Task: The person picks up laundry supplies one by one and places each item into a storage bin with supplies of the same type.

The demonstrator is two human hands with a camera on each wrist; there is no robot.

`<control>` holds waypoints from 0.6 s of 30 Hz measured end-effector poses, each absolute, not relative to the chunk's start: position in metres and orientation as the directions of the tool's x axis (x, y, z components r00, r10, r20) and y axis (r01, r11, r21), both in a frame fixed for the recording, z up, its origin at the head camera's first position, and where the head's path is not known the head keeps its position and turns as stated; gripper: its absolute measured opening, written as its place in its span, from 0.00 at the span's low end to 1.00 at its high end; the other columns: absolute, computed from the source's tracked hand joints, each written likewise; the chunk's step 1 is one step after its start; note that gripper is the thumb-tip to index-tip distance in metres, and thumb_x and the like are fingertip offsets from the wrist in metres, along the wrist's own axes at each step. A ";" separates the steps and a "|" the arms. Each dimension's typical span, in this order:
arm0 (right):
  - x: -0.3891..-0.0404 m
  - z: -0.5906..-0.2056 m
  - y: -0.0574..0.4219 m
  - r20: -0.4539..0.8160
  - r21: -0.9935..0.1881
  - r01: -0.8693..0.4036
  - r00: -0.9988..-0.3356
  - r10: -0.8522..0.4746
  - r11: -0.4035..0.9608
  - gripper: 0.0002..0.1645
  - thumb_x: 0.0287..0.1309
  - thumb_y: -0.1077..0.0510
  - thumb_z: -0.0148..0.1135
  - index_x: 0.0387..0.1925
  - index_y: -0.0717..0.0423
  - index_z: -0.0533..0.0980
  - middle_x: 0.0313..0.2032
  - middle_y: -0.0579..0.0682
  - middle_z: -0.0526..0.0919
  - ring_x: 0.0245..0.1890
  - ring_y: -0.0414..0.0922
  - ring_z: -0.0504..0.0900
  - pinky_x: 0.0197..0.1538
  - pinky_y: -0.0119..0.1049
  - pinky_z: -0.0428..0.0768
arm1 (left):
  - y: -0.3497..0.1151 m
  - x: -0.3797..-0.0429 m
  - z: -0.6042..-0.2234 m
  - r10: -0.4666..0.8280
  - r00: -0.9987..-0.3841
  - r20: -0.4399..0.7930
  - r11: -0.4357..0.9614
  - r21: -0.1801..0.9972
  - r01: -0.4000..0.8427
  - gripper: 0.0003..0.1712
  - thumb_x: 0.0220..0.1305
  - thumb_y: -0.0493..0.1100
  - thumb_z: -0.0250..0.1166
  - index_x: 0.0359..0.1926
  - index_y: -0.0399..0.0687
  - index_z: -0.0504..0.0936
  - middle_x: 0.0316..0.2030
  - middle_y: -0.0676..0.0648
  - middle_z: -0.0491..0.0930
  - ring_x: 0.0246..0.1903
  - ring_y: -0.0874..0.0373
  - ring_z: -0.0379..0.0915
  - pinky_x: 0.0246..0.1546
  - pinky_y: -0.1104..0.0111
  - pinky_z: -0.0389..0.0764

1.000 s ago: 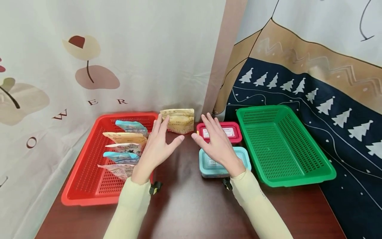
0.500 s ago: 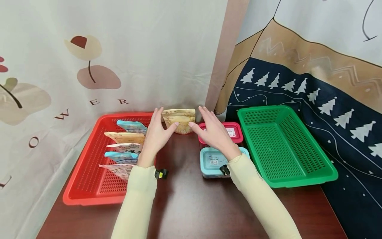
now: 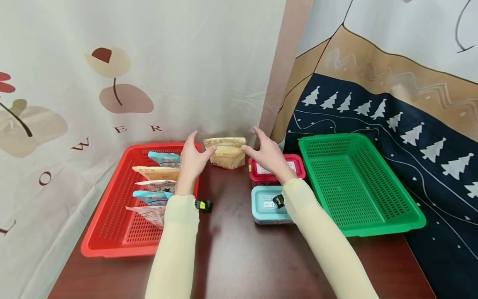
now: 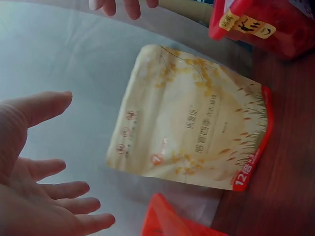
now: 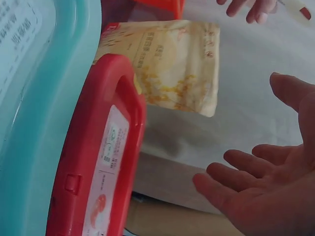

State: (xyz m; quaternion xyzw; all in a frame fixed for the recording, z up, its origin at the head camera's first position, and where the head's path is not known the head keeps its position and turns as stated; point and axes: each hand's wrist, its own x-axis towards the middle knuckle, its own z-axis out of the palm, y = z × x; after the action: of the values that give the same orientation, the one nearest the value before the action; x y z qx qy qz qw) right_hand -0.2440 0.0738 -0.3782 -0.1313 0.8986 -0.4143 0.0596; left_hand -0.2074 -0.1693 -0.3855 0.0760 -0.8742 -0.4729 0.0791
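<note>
A cream-yellow pouch [image 3: 225, 154] with a red bottom edge stands upright at the back of the table, against the curtain. My left hand [image 3: 193, 163] is at its left side, thumb and fingers spread apart. On the other side, my right hand [image 3: 269, 155] is spread in the same way, above the red lidded box [image 3: 296, 162]. Both wrist views show a gap between each hand and the pouch [image 4: 189, 120]. The right wrist view has the right hand [image 5: 268, 172] beside the pouch [image 5: 172, 64], holding nothing.
To the left, a red basket [image 3: 108, 249] holds several upright pouches [image 3: 157, 173]. A light blue lidded box [image 3: 267, 203] sits in front of the red box. At right stands a green basket [image 3: 373, 230]. Printed curtains [image 3: 209, 74] hang close behind the table [image 3: 239, 257].
Both hands have moved forward, from in front of the cream-yellow pouch to its two sides. More of the pouch and of the light blue box's left part shows. The pouch stays in place.
</note>
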 end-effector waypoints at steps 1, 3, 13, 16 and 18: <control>-0.246 -0.379 0.073 0.000 -0.764 -0.180 -0.960 -0.279 0.619 0.53 0.65 0.39 0.66 0.82 0.48 0.52 0.78 0.53 0.60 0.75 0.55 0.64 0.66 0.60 0.74 | -0.169 -0.210 -0.386 -0.215 -0.975 0.062 0.535 0.842 -0.064 0.49 0.68 0.52 0.68 0.81 0.45 0.54 0.78 0.38 0.58 0.75 0.41 0.56 0.71 0.44 0.63; -0.251 -0.381 0.071 -0.007 -0.772 -0.166 -0.963 -0.270 0.613 0.52 0.65 0.40 0.66 0.82 0.48 0.53 0.78 0.54 0.61 0.74 0.55 0.65 0.65 0.58 0.75 | -0.169 -0.215 -0.388 -0.221 -0.974 0.055 0.521 0.851 -0.070 0.49 0.68 0.52 0.69 0.81 0.45 0.54 0.76 0.37 0.60 0.72 0.39 0.61 0.69 0.44 0.66; -0.268 -0.393 0.054 -0.086 -0.789 -0.109 -0.955 -0.284 0.605 0.50 0.67 0.43 0.66 0.81 0.51 0.55 0.77 0.55 0.62 0.75 0.55 0.63 0.68 0.58 0.72 | -0.161 -0.243 -0.405 -0.241 -0.970 0.030 0.561 0.820 -0.114 0.46 0.68 0.43 0.70 0.80 0.42 0.56 0.77 0.37 0.59 0.75 0.42 0.55 0.75 0.52 0.58; -0.271 -0.396 0.050 -0.104 -0.792 -0.098 -0.951 -0.291 0.603 0.50 0.67 0.43 0.67 0.81 0.52 0.55 0.77 0.56 0.62 0.75 0.55 0.63 0.69 0.57 0.71 | -0.161 -0.250 -0.409 -0.251 -0.967 0.040 0.575 0.810 -0.116 0.46 0.68 0.43 0.70 0.79 0.42 0.58 0.76 0.37 0.60 0.75 0.42 0.56 0.75 0.52 0.59; -0.273 -0.398 0.048 -0.101 -0.793 -0.100 -0.951 -0.292 0.600 0.49 0.67 0.44 0.67 0.81 0.53 0.56 0.77 0.56 0.63 0.74 0.55 0.65 0.69 0.56 0.71 | -0.160 -0.253 -0.413 -0.259 -0.965 0.044 0.579 0.807 -0.119 0.45 0.68 0.42 0.71 0.79 0.43 0.59 0.75 0.37 0.62 0.74 0.42 0.58 0.74 0.53 0.60</control>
State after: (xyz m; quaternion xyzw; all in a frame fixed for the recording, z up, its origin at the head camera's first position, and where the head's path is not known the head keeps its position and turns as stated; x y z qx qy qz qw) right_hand -0.2727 0.0478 -0.3985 -0.1106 0.8876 -0.4331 0.1111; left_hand -0.2532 -0.1598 -0.4125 0.1068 -0.8850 -0.4462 0.0788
